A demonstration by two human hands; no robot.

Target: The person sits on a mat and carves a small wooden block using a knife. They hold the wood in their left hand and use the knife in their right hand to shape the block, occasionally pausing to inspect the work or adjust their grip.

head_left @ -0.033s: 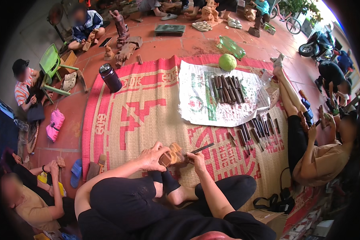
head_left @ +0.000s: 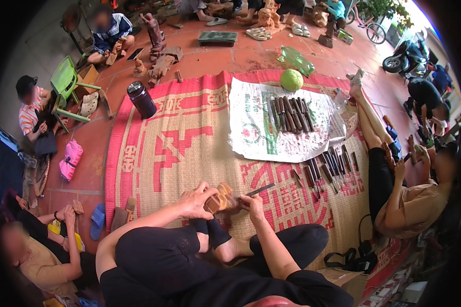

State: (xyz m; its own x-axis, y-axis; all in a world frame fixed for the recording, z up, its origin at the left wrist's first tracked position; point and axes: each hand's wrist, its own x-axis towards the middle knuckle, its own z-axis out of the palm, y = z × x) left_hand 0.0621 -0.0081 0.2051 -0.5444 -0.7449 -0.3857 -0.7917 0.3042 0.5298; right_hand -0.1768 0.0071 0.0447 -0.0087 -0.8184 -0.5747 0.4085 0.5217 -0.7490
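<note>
In front of my crossed legs, my left hand (head_left: pixel 196 200) is wrapped round a small carved wood piece (head_left: pixel 212 205), its flat brown base turned toward me. The paler carved end (head_left: pixel 224 194) faces my right hand. My right hand (head_left: pixel 252 203) closes on a slim, flat dark tool (head_left: pixel 263 189), one end of which points up to the right. Its kind I cannot make out. Between the hands, the tool's other end and the carving's edge are blurred, so I cannot tell whether they touch. Several carving chisels (head_left: pixel 325 169) lie on the mat to the right.
A red and straw mat (head_left: pixel 184 148) spreads before me. On it lie a white sack (head_left: pixel 251 123) bearing dark-handled tools (head_left: pixel 293 113), a green round fruit (head_left: pixel 291 80) and a dark flask (head_left: pixel 141 100). A brush (head_left: pixel 130 205) rests left. People sit on both sides; one's legs (head_left: pixel 370 115) reach in.
</note>
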